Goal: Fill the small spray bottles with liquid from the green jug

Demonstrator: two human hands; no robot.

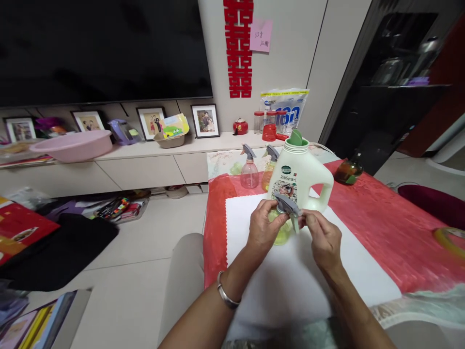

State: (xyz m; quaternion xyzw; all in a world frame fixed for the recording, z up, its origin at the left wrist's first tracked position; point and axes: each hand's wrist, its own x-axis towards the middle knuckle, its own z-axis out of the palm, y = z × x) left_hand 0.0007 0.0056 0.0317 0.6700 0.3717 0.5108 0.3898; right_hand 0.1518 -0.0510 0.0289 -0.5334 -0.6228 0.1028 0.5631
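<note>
A yellow-green spray bottle (283,236) with a grey trigger head (288,204) stands on the white cloth (290,281). My left hand (263,224) is closed around its neck, just below the trigger head. With thumb and fingers pinched, my right hand (323,237) holds the nozzle end of the head; its fingertips partly hide that spot. Right behind the bottle stands a large pale-green jug (301,167) with a side handle and a darker green piece (296,137) in its mouth. Two more spray bottles, one pink (249,174) and one yellow (269,175), stand left of the jug.
A red cover (378,213) lies over the table under the cloth. An amber bottle (348,172) stands at the back right, and a roll of yellow tape (450,241) lies at the right edge. Behind runs a low cabinet (145,169) with a pink basin (74,145).
</note>
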